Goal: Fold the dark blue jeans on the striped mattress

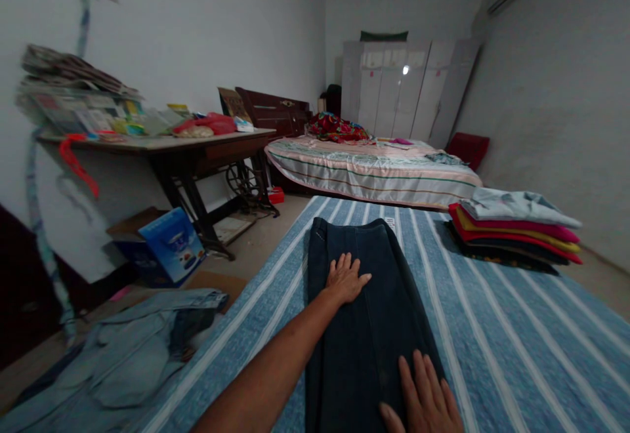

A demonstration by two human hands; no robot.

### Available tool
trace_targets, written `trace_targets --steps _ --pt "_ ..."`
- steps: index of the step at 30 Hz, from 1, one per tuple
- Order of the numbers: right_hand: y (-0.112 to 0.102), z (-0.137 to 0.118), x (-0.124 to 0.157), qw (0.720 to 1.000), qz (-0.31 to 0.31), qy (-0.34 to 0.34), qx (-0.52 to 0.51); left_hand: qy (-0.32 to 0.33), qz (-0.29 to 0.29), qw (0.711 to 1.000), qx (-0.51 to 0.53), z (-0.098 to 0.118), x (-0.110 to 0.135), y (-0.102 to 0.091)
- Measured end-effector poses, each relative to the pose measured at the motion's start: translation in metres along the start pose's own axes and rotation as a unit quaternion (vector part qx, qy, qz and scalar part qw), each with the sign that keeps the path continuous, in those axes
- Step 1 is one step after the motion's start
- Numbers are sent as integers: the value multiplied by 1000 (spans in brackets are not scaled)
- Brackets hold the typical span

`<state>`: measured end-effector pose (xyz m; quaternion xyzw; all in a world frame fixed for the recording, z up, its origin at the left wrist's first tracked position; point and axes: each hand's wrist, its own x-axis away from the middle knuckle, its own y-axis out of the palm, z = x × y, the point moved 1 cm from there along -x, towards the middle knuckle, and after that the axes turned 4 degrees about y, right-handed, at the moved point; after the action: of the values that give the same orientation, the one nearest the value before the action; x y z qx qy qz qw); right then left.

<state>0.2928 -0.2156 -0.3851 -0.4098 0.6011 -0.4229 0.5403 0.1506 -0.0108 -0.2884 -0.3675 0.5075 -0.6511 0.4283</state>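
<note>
Dark navy trousers [361,328] lie folded lengthwise on the blue-and-white striped cover [457,328], the waistband end pointing away from me. My left hand [347,278] rests flat on the upper part of the trousers, its fingers spread. Lower down, near the right edge of the cloth, my right hand [427,397] also lies open on the trousers, partly cut off by the bottom of the view. Neither hand grips anything. The lower end of the trousers runs out of sight.
A stack of folded clothes [516,229] sits to the right. Pale blue denim clothing [132,354] lies at the lower left, near a blue box [172,243]. A cluttered sewing table [157,144] stands along the left wall. Behind are a bed [374,174] and a wardrobe [394,92].
</note>
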Motion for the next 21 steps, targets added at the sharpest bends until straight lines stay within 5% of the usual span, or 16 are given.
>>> trace_targets --steps 9,21 --pt "-11 1 -6 998 -60 -13 -21 6 4 1000 -23 9 70 0" --pt "-50 -11 -5 997 -75 -16 -32 -3 11 1000 -24 1 76 16"
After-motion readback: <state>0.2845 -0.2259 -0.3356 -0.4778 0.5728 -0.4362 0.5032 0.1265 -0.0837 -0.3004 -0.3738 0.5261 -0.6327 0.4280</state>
